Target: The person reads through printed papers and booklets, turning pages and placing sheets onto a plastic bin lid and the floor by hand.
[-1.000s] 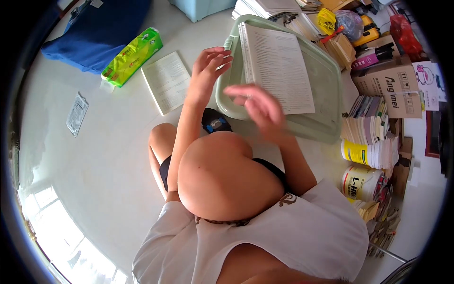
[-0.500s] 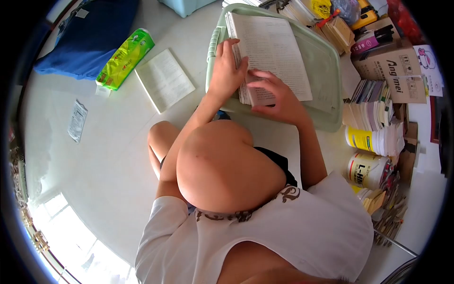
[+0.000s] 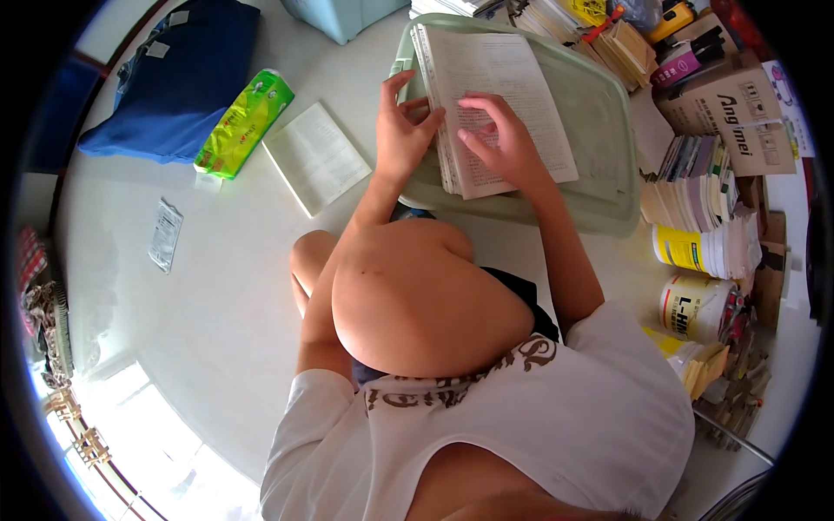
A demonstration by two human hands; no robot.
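Note:
A thick stack of printed pages (image 3: pixel 512 74), like a coverless book, lies on a pale green plastic lid (image 3: pixel 604 165). My left hand (image 3: pixel 405 130) is at the stack's left edge; its thumb points at the edge and its fingers are apart, with nothing visibly held. Above the lower part of the top page is my right hand (image 3: pixel 508 148), thumb and index finger spread with a gap between them. Whether its fingertips touch the paper I cannot tell. Left of the lid, a thin printed booklet (image 3: pixel 317 161) lies on the floor.
A green tissue pack (image 3: pixel 243 126), a blue cloth bag (image 3: pixel 187 87) and a silver packet (image 3: pixel 165 234) lie to the left. At the right stand book stacks (image 3: pixel 695 187), white tubs (image 3: pixel 695 308) and a cardboard box (image 3: pixel 734 117). A light blue bin (image 3: pixel 343 17) is at the top.
My left hand has shifted left, away from the page and off the stack's edge. My right hand's index finger and thumb have spread wider. The whole view has shifted slightly.

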